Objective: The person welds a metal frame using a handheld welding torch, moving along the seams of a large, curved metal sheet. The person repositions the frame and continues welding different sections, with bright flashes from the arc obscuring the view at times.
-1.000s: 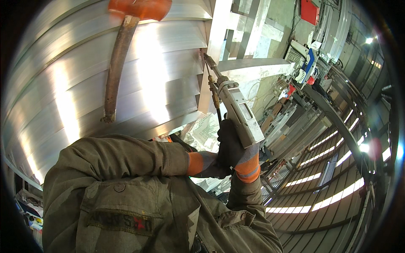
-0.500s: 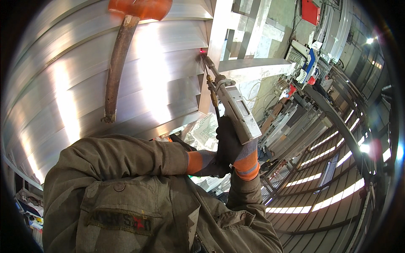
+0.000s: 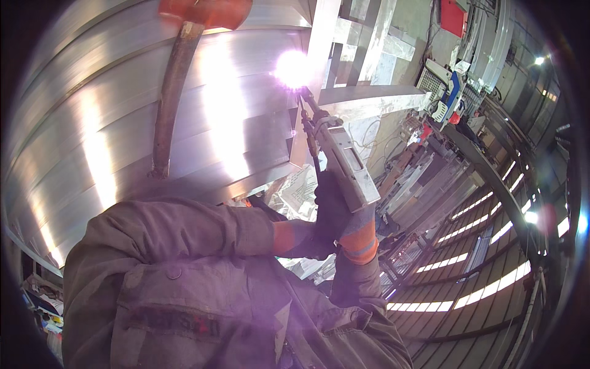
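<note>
My right hand (image 3: 334, 200), in a black glove with an orange and grey cuff, is closed around a silver handheld welding gun (image 3: 351, 161). The gun's thin nozzle points up and left to the seam where metal slats (image 3: 258, 92) meet an upright metal bar (image 3: 321, 46). A white-violet glare (image 3: 292, 69) at the nozzle tip hides the seam. Crossing from the left, my left hand (image 3: 312, 241) is closed against the right wrist. Its fingers are largely covered, so what they grip is unclear.
A mallet with an orange-red head (image 3: 206, 12) and wooden handle (image 3: 175, 92) lies over the slats on the left. A metal crossbar (image 3: 375, 101) runs right from the frame. Beyond it are a blue and white machine (image 3: 452, 98) and stacked metal lengths (image 3: 430, 190).
The small red spot at the nozzle tip has become a large bright glare, with a violet cast over sleeves and slats. Both hands and the welding gun stay almost in place.
</note>
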Tool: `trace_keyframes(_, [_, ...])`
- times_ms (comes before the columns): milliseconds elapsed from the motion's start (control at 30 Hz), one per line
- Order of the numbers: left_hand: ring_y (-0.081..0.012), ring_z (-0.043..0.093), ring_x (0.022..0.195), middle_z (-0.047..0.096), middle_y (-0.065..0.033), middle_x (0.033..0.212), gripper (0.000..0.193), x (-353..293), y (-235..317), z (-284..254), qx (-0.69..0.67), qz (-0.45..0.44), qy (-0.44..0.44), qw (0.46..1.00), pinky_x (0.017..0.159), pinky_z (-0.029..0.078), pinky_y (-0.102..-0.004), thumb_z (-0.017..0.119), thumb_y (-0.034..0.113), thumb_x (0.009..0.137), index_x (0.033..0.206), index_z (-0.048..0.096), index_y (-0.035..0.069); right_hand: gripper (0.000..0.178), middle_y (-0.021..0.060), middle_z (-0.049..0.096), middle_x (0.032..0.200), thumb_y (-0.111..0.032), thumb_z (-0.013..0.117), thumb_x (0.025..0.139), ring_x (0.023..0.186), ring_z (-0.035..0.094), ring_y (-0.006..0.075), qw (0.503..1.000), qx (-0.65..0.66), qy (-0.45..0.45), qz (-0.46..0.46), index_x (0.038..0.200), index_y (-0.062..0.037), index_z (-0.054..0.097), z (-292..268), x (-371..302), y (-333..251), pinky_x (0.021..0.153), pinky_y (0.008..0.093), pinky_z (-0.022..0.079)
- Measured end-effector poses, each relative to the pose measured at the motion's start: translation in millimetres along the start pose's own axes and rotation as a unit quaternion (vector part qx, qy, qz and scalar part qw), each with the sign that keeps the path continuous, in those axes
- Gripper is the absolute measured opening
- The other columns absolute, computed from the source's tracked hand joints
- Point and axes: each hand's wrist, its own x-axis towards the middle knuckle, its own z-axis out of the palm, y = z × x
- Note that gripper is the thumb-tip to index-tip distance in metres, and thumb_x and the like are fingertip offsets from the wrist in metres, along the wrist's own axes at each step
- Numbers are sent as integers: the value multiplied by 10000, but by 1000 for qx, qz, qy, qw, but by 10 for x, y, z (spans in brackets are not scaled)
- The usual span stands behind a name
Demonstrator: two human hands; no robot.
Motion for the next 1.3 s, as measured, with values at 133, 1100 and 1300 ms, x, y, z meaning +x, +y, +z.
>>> trace_keyframes(133, [-129, 505, 776, 614, 20, 848, 191, 55, -118, 76, -68, 6, -1, 998, 692, 442, -350, 692, 261, 1144, 1070, 699, 85, 206, 160, 834, 1011, -160, 737, 1094, 898, 840, 349, 998, -36, 11, 40, 1243, -40, 816, 37, 20, 25, 755, 438, 651])
trace_keyframes(1100, [-171, 735, 1213, 792, -60, 1298, 263, 48, -75, -87, 136, -70, -80, 985, 1060, 601, -390, 714, 178, 1144, 1366, 730, 38, 252, 65, 774, 950, -142, 756, 1096, 803, 742, 159, 996, -74, 1, -42, 1295, 13, 758, 18, 49, -67, 670, 334, 594])
trace_keyframes(1300, [-173, 738, 1210, 799, -68, 1307, 283, 38, 61, -100, 123, -96, -81, 984, 1056, 599, -395, 729, 201, 1137, 1371, 736, 43, 285, 69, 777, 979, -115, 755, 1086, 822, 746, 168, 998, -54, -3, -28, 1339, 15, 750, -1, 5, -28, 683, 335, 603])
